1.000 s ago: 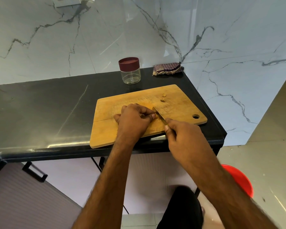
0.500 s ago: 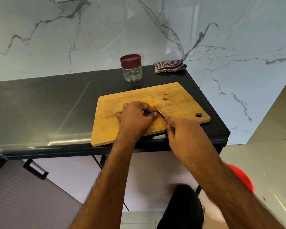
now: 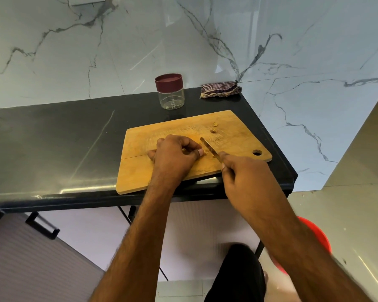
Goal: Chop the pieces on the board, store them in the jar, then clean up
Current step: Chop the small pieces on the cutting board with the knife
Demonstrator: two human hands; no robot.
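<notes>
A small yellowish piece (image 3: 205, 153), mostly hidden, is pinned against the wooden cutting board (image 3: 153, 173) near its middle by the curled fingers of the left hand (image 3: 175, 155), the thumb tip lying just beside it. The narrow metal blade of a knife (image 3: 209, 148) is laid slantwise just right of that thumb, its handle enclosed by the clenched fingers of the right hand (image 3: 247, 177). Two small crumbly bits (image 3: 214, 128) are seen farther back on the board, which is rounded at the corners, scored with fine cut marks and pierced by a round hole at its right end. The board is set on a glossy black countertop (image 3: 52, 144). Behind it, a clear cylindrical jar (image 3: 170, 98) capped with a maroon lid is stood upright, with a folded striped cloth (image 3: 220, 90) to its right against the veined marble wall (image 3: 140, 44).
</notes>
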